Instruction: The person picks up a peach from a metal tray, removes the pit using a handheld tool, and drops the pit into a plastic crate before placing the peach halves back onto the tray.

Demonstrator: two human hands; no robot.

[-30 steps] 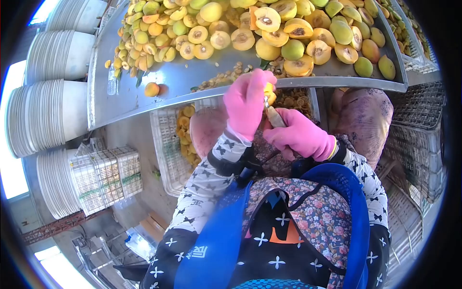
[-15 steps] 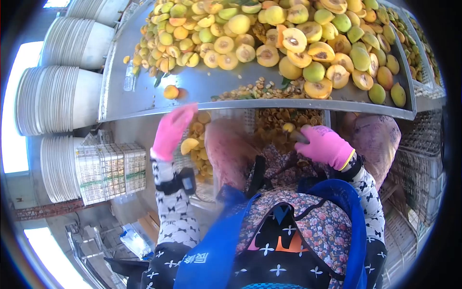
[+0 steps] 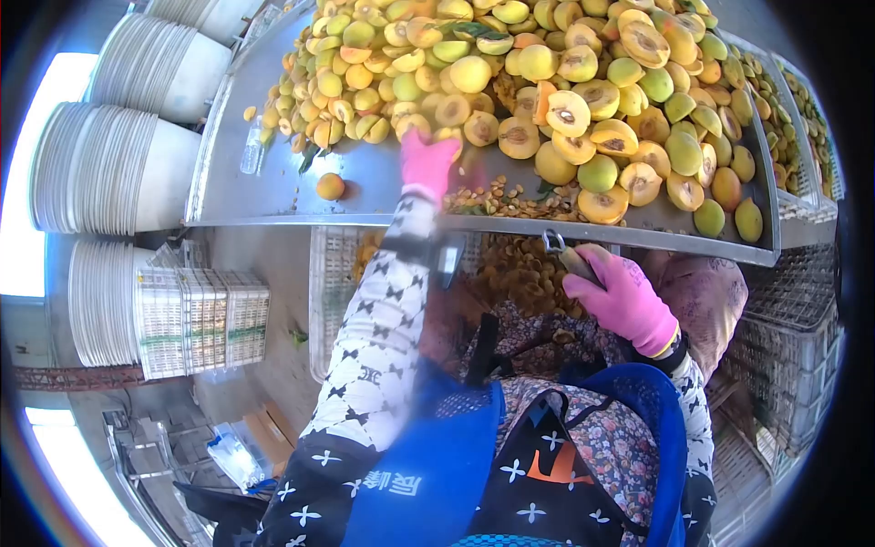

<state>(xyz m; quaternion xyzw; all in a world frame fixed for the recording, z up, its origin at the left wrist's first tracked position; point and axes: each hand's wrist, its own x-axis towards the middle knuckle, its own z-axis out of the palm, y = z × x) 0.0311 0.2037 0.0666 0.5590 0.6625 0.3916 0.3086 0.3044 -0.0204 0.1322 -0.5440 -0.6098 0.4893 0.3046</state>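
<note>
My left hand (image 3: pixel 427 166), in a pink glove, reaches over the metal table (image 3: pixel 365 193) to the near edge of a heap of halved yellow fruit (image 3: pixel 519 138); its fingertips are at the fruit, and whether they grip a piece is blurred. Closed around the handle of a small pitting tool (image 3: pixel 576 263), my right hand (image 3: pixel 629 301) is in front of the table's edge, with the tool's metal loop (image 3: pixel 552 241) pointing up and left. Loose pits (image 3: pixel 497 198) lie between the heap and the rim. One orange fruit (image 3: pixel 330 187) sits alone at the left.
Below the table edge are crates with cut fruit (image 3: pixel 529 273). Stacked white tubs (image 3: pixel 114 169) and white crates (image 3: pixel 202 314) stand at the left. More crates (image 3: pixel 784 337) are at the right. A clear bottle (image 3: pixel 251 150) lies on the table's left part.
My left hand has moved from the table's front edge rightward and forward to the heap. My right hand has shifted slightly down, and the tool's metal loop now shows.
</note>
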